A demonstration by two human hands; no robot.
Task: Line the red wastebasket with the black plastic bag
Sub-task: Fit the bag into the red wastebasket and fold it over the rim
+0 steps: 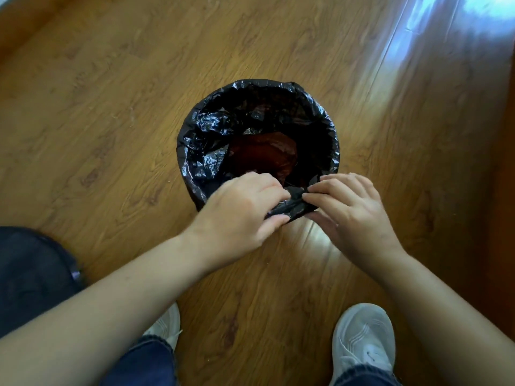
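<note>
The round red wastebasket (262, 157) is stood on the brown wooden plank floor (111, 107), just ahead of the person's feet and well away from the floor's edge seen at the far left. The crinkled black plastic bag (211, 126) is folded over the rim all the way round, and only a dim red bottom is seen through it. At the near rim a bunch of slack film is gripped by the left hand (239, 215) and pinched by the right hand (348, 207), the two hands close together on the same bunch.

If the slack is drawn too hard, the thin film could be torn, the hem dragged off the far rim, or the light basket tipped towards the person.

The basket is stood upright, its mouth turned up and its long axis vertical
</note>
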